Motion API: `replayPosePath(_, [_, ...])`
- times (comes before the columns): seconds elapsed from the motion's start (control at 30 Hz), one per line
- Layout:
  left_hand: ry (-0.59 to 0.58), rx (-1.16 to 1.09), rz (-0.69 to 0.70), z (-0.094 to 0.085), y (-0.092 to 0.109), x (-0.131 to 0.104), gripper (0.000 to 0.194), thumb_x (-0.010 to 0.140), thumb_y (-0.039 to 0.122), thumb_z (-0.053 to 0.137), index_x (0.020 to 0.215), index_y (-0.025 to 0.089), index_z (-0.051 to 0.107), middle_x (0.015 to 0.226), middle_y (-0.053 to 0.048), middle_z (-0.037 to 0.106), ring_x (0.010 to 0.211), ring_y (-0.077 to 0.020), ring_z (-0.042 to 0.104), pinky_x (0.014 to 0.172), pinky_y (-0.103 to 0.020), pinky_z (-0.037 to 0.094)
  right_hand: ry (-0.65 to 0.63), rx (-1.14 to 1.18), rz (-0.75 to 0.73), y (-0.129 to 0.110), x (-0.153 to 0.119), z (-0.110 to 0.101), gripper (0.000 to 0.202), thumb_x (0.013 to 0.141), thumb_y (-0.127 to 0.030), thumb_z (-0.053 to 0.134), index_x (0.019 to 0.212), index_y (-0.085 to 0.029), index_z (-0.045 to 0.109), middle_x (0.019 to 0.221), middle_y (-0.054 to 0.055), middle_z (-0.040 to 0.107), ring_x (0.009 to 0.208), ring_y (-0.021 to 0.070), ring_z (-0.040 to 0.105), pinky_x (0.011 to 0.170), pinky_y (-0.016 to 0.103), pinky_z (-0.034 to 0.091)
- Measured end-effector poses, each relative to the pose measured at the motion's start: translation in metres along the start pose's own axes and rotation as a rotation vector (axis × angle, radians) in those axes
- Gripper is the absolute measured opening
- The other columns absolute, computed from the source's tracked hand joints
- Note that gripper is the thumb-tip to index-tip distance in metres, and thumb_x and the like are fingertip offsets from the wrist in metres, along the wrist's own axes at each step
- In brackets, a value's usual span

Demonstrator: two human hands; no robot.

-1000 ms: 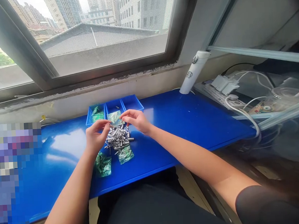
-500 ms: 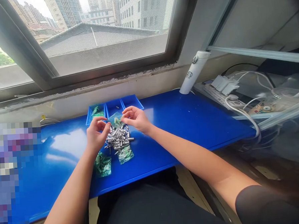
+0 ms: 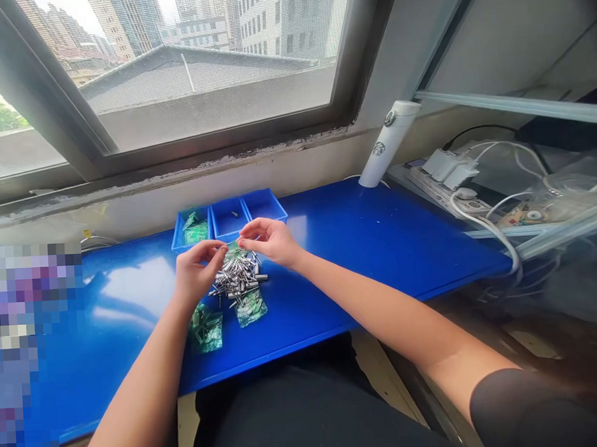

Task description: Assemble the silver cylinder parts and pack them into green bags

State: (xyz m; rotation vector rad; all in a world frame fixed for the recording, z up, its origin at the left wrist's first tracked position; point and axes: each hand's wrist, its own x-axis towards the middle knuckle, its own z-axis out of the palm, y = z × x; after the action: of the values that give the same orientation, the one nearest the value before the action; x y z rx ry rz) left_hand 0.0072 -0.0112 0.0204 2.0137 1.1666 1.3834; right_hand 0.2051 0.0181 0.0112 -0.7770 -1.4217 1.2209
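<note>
A small green plastic bag hangs between my hands, above a heap of small metal pins and cylinders. My left hand pinches its left top corner between thumb and forefinger. On the other side, my right hand has its fingertips closed on the right top corner. Parts of the bag blend with the heap behind it. At the near edge of the heap lies a filled green bag. Another bag of parts rests beside my left forearm.
Three joined blue bins stand behind my hands; the left one contains green bags, the middle one a small metal piece. A white bottle stands at the back of the blue table. Chargers and cables are at right.
My hands have come closer together, the left moving right and the right slightly left. The bag's top has drawn lower and nearer, and its upper sheet no longer stands up between the hands.
</note>
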Motion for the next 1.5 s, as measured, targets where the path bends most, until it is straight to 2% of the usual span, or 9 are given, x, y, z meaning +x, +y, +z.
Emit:
replayPosePath(0.17, [0.012,-0.107,-0.058,0.0,-0.003,-0.001,0.022,0.087,0.039,0.069,0.091,0.018,0.07,0.065,-0.003,0.072,0.055,-0.016,0.069,0.055,-0.028,0.057,0.039,-0.087,-0.012,0.001,0.0,-0.002,0.037,0.065,-0.046,0.085,0.084,-0.017,0.073,0.082,0.004,0.071,0.073,0.0136,0.063,0.061,0.027,0.05])
replayPosePath(0.37, [0.025,-0.085,-0.031,-0.002,-0.003,-0.002,0.024,0.09,0.04,0.066,0.094,0.017,0.071,0.077,-0.006,0.076,0.068,-0.0181,0.074,0.06,-0.028,0.058,0.008,-0.064,-0.02,0.001,-0.001,-0.002,0.033,0.067,-0.045,0.083,0.083,-0.017,0.075,0.062,-0.002,0.06,0.056,0.0092,0.051,0.053,0.026,0.042])
replayPosePath(0.6, [0.118,-0.04,0.037,0.0,-0.002,-0.001,0.019,0.085,0.035,0.071,0.093,0.018,0.071,0.097,-0.009,0.077,0.079,-0.0196,0.076,0.065,-0.029,0.06,0.016,-0.135,-0.048,-0.001,-0.005,-0.001,0.033,0.069,-0.043,0.083,0.089,-0.019,0.076,0.088,0.006,0.073,0.076,0.0162,0.065,0.061,0.029,0.053])
replayPosePath(0.8, [0.179,0.013,0.018,0.004,-0.004,0.0,0.02,0.083,0.036,0.074,0.09,0.018,0.071,0.079,-0.003,0.074,0.065,-0.0163,0.073,0.057,-0.026,0.057,-0.003,-0.158,-0.061,0.0,-0.005,-0.002,0.026,0.075,-0.035,0.077,0.096,-0.02,0.076,0.094,0.007,0.074,0.082,0.0176,0.067,0.064,0.03,0.055])
replayPosePath(0.9, [0.333,0.041,0.027,0.004,-0.001,0.001,0.017,0.085,0.034,0.073,0.092,0.019,0.07,0.075,-0.001,0.072,0.064,-0.0154,0.073,0.057,-0.026,0.056,-0.012,-0.138,-0.069,0.0,-0.004,-0.002,0.026,0.076,-0.035,0.075,0.097,-0.02,0.076,0.095,0.007,0.075,0.082,0.0173,0.068,0.064,0.029,0.055])
replayPosePath(1.03, [0.677,0.021,0.065,-0.004,0.003,0.007,0.016,0.087,0.033,0.072,0.092,0.019,0.066,0.081,0.0,0.07,0.062,-0.0128,0.071,0.053,-0.024,0.054,-0.019,-0.079,-0.05,0.001,-0.003,-0.003,0.026,0.078,-0.036,0.073,0.096,-0.018,0.073,0.093,0.007,0.075,0.082,0.0164,0.069,0.072,0.032,0.057])
replayPosePath(1.13, [0.804,-0.029,0.054,-0.013,0.0,0.011,0.019,0.086,0.035,0.073,0.093,0.02,0.064,0.083,0.002,0.068,0.056,-0.011,0.067,0.047,-0.024,0.05,-0.018,-0.057,-0.022,0.003,-0.002,-0.004,0.029,0.078,-0.034,0.072,0.103,-0.018,0.07,0.085,0.005,0.074,0.073,0.0147,0.067,0.073,0.033,0.057])
replayPosePath(1.33, [0.834,-0.049,-0.042,-0.018,-0.011,0.018,0.023,0.083,0.036,0.075,0.091,0.018,0.063,0.082,0.001,0.067,0.053,-0.0096,0.064,0.045,-0.022,0.046,-0.005,-0.068,0.003,0.005,-0.003,-0.004,0.033,0.078,-0.03,0.07,0.109,-0.018,0.067,0.08,0.003,0.073,0.065,0.0136,0.064,0.067,0.032,0.055])
replayPosePath(1.5, [0.575,0.113,-0.301,-0.023,-0.022,0.017,0.024,0.08,0.032,0.071,0.098,0.017,0.069,0.092,-0.005,0.073,0.059,-0.0131,0.068,0.053,-0.024,0.049,-0.014,-0.079,0.012,0.005,-0.003,-0.004,0.033,0.078,-0.03,0.07,0.108,-0.018,0.067,0.08,0.003,0.073,0.065,0.013,0.063,0.067,0.031,0.056])
